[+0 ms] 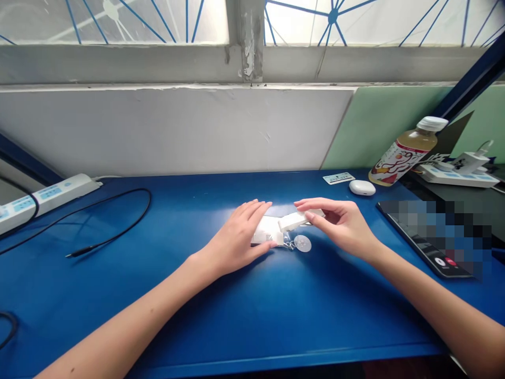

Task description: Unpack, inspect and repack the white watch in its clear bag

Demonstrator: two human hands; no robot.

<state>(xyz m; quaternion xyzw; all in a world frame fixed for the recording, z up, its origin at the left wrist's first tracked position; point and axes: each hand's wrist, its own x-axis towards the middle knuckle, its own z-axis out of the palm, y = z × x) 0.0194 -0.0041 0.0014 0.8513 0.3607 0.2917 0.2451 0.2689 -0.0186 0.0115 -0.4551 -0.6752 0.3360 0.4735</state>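
My left hand (241, 236) lies on a small white box (268, 230) at the middle of the blue table (244, 316), thumb curled at the box's near edge and fingers laid over its left side. My right hand (342, 223) pinches a narrow white bar-shaped piece (296, 219) that sits across the box's right end. A small clear round disc (302, 243) and a bit of metal chain lie on the table just in front of the box.
A white power strip (47, 197) and a black cable (106, 231) lie at the left. At the right are a phone (430, 237), a juice bottle (406, 152), a white earbud case (362, 187), a small card (338, 178) and another power strip with a charger (460, 171).
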